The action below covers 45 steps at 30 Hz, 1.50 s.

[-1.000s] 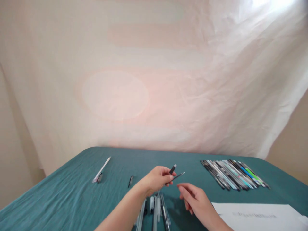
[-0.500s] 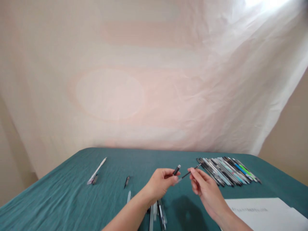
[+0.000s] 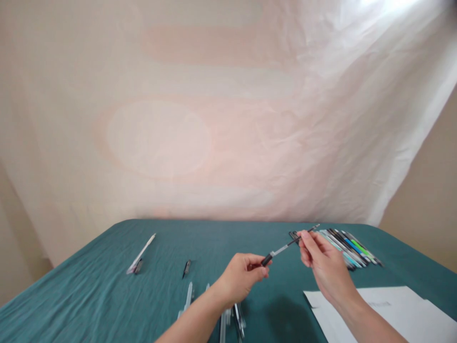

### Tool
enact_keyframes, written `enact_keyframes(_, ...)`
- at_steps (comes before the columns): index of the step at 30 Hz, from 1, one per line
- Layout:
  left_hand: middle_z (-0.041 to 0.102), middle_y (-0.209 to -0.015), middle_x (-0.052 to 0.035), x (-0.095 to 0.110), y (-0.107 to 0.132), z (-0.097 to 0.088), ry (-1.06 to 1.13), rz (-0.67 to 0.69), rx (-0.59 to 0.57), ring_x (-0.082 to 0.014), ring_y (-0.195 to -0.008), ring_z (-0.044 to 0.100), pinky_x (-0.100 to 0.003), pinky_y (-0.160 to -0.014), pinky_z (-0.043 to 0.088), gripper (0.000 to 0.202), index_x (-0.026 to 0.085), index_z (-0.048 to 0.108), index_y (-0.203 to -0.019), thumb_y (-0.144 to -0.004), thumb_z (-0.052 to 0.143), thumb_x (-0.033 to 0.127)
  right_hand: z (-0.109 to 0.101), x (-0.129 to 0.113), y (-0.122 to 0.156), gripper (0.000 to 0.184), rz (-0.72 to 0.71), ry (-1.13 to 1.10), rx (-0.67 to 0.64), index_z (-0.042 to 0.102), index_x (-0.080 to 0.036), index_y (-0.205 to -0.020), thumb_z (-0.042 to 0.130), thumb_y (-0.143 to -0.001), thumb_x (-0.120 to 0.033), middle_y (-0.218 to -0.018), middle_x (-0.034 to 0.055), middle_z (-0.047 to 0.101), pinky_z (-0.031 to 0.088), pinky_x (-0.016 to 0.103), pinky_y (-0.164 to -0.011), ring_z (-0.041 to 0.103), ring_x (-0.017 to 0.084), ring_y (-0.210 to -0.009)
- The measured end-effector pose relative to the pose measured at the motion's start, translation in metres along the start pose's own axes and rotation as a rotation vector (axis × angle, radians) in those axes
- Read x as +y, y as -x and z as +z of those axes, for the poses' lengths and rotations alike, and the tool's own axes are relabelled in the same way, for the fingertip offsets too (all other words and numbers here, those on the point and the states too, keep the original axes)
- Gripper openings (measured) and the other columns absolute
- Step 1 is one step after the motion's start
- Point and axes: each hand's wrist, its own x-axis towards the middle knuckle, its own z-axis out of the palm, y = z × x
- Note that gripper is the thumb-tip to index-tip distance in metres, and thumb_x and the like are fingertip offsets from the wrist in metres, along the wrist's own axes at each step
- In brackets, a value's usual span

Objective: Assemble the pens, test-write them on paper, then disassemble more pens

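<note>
My left hand (image 3: 246,276) pinches a short black pen part (image 3: 266,260) with a clear end. Between thumb and fingers of my right hand (image 3: 323,259) is a thin pen refill (image 3: 283,248), its tip poking out at the upper right. The refill's lower end lines up with the clear end of the black part and meets it; how far it goes in is too small to tell. Below my left forearm lie several clear and black pens (image 3: 223,324), partly hidden. A row of pens (image 3: 352,245) sits behind my right hand, which covers some of them.
White paper (image 3: 400,317) with faint pen marks lies at the front right. On the left of the green cloth (image 3: 89,286) rest a white pen (image 3: 143,252), a small dark piece (image 3: 138,266) beside it, and another small dark piece (image 3: 186,268).
The refill's lower end, apart from the black part before, now meets it in one line. My right hand has moved right and slightly up; the black part has tilted lower.
</note>
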Motion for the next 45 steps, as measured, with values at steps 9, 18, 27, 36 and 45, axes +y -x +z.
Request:
enact_keyframes(9, 0.055, -0.072, 0.0017, 0.001, 0.002, 0.001, -0.091, 0.081, -0.032, -0.0104, -0.065, 0.044, -0.019, -0.061, 0.032, 0.02, 0.014, 0.066, -0.08, -0.068, 0.053, 0.024, -0.001, -0.003, 0.0, 0.027, -0.011, 0.025, -0.009, 0.057, -0.016, -0.079, 0.057, -0.075, -0.042, -0.058, -0.0039, 0.046, 0.029, 0.017, -0.039, 0.037, 0.006, -0.046)
enact_keyframes(18, 0.053, -0.067, 0.0013, 0.002, 0.002, -0.001, -0.088, 0.067, -0.044, -0.0103, -0.063, 0.041, -0.02, -0.061, 0.032, 0.023, 0.012, 0.066, -0.082, -0.069, 0.053, 0.026, -0.003, -0.009, 0.002, 0.025, -0.074, 0.1, -0.021, 0.056, -0.016, -0.079, 0.054, -0.078, -0.041, -0.056, -0.0037, 0.045, 0.03, 0.017, -0.04, 0.037, 0.006, -0.046)
enact_keyframes(27, 0.053, -0.065, 0.0021, 0.003, 0.004, 0.002, -0.039, 0.073, -0.056, -0.0097, -0.062, 0.041, -0.02, -0.06, 0.031, 0.021, 0.012, 0.066, -0.08, -0.069, 0.055, 0.026, -0.004, -0.01, 0.002, 0.025, -0.084, 0.232, -0.085, 0.053, -0.018, -0.076, 0.05, -0.08, -0.042, -0.056, -0.0045, 0.044, 0.031, 0.018, -0.041, 0.038, 0.006, -0.046)
enact_keyframes(36, 0.061, -0.073, -0.0024, 0.018, 0.008, 0.008, 0.246, -0.012, -0.006, -0.0112, -0.066, 0.05, -0.023, -0.066, 0.037, 0.031, 0.012, 0.067, -0.086, -0.063, 0.066, 0.032, 0.005, -0.002, 0.011, 0.033, 0.081, 0.406, -0.552, 0.054, -0.016, -0.092, 0.051, -0.077, -0.046, -0.059, -0.0028, 0.05, 0.034, 0.019, -0.042, 0.045, 0.009, -0.048)
enact_keyframes(45, 0.064, -0.08, -0.0056, 0.01, 0.004, 0.012, 0.571, -0.036, 0.139, -0.0116, -0.071, 0.057, -0.024, -0.073, 0.04, 0.041, 0.014, 0.066, -0.094, -0.057, 0.073, 0.033, 0.017, 0.001, 0.029, 0.018, -0.207, 0.605, -0.525, 0.054, -0.02, -0.09, 0.054, -0.077, -0.032, -0.071, -0.0016, 0.053, 0.038, 0.021, -0.051, 0.047, 0.009, -0.054)
